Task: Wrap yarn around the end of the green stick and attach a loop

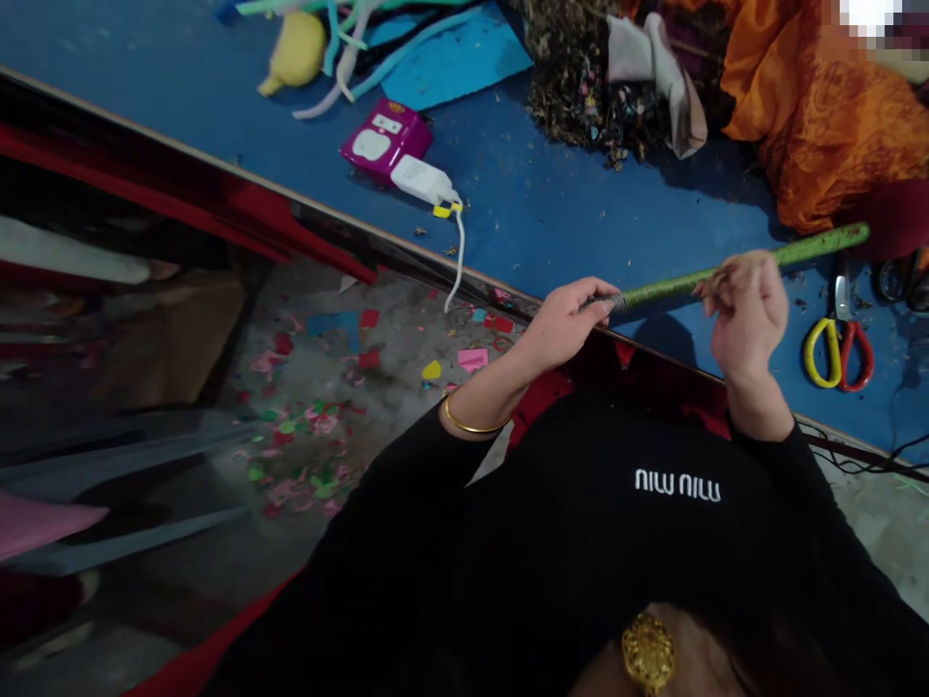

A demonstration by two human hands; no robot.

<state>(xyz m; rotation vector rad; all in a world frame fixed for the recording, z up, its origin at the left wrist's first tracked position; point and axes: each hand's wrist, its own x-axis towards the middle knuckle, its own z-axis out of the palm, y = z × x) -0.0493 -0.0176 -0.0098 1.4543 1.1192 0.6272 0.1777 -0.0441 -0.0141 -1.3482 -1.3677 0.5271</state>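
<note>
A long green wrapped stick (791, 254) lies slanted over the blue table (566, 213), its far end pointing up and right. My left hand (562, 319) pinches the stick's near end at the table's edge, fingers closed on it. My right hand (747, 308) is curled round the stick's middle, fingers bent over it. A gold bangle sits on my left wrist, and black sleeves cover both arms.
Scissors with yellow and red handles (838, 347) lie right of my right hand. A pink device (384, 136) with a white charger (425, 180) sits farther back. Orange cloth (820, 116), dark dried scraps (581, 92) and blue sheets (454, 58) fill the far side. Coloured paper bits litter the floor (326, 387).
</note>
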